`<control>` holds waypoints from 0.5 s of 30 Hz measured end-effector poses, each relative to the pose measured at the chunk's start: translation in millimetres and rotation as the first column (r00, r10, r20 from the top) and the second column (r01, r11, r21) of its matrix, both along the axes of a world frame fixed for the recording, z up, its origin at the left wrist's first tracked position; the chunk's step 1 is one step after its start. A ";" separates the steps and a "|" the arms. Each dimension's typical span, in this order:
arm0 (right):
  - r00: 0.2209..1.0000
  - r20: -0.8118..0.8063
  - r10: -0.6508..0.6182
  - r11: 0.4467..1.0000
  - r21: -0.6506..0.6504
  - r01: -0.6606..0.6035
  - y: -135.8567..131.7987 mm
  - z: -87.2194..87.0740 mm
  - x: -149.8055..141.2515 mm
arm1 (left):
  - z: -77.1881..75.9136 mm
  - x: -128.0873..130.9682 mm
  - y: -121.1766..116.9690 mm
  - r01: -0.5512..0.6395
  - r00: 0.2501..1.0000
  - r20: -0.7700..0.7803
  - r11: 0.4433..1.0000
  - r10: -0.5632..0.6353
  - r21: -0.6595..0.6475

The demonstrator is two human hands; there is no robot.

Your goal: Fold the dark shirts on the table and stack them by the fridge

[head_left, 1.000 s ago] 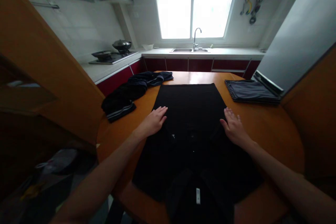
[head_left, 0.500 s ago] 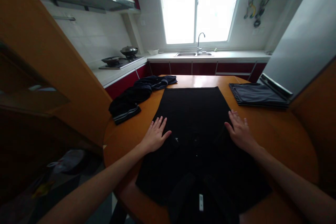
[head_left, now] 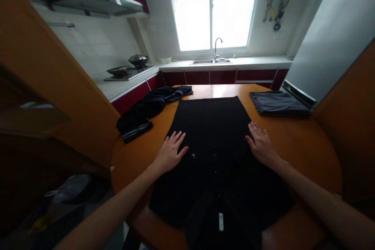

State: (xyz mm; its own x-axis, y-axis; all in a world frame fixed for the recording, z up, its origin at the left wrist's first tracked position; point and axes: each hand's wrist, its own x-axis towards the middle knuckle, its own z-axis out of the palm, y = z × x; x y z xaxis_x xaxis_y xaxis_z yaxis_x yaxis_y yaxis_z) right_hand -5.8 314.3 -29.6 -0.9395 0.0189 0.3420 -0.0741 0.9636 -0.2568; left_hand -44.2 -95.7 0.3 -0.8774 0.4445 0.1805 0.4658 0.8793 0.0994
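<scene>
A black collared shirt [head_left: 212,125] lies spread flat, its hem at the far side and its collar towards me. Small buttons run down its middle, a small light logo sits left of them, and a white label [head_left: 220,222] shows inside the neck. My left hand [head_left: 170,150] rests flat on the shirt's left edge, fingers spread. On the opposite edge lies my right hand [head_left: 260,144], also open, palm down with the thumb apart. Neither hand grips the cloth. The shirt's near end runs out of the bottom of the view.
The shirt is on a round wooden table [head_left: 307,144]. Dark clothing with striped trim [head_left: 146,109] lies crumpled at the back left. A folded grey and black stack of cloth [head_left: 281,102] sits at the back right. Beyond are a stove [head_left: 129,73], a sink [head_left: 202,62] and a counter.
The view has shifted slightly, so the scene sits a little further left. Both hands stay flat at the same places on the shirt, which has not visibly changed.
</scene>
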 end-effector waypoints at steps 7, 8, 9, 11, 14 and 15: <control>0.982 0.186 0.032 0.996 0.082 -0.048 -8.8 -10.8 5.5 | -12.8 -2.8 -3.2 0.030 0.997 0.068 0.998 -0.027 -0.050; 0.983 0.183 0.026 0.996 0.081 -0.042 -8.7 -9.7 5.2 | -12.2 -3.2 -3.2 0.031 0.998 0.063 0.998 -0.027 -0.049; 0.985 0.173 0.019 0.996 0.077 -0.032 -8.9 -7.5 5.5 | -10.7 -2.9 -2.8 0.030 0.998 0.055 0.998 -0.028 -0.048; 0.992 0.126 0.019 0.997 0.067 -0.027 -10.4 -0.2 9.5 | -4.1 1.8 -1.1 0.038 0.999 0.025 0.998 -0.037 -0.043; 0.993 0.024 0.117 0.992 0.053 -0.118 -14.6 14.8 26.7 | 11.6 22.4 2.1 0.119 0.992 -0.027 0.992 -0.120 -0.032; 0.986 -0.001 0.167 0.985 0.052 -0.167 -16.1 19.0 34.9 | 16.6 32.6 2.9 0.160 0.986 -0.033 0.987 -0.161 -0.027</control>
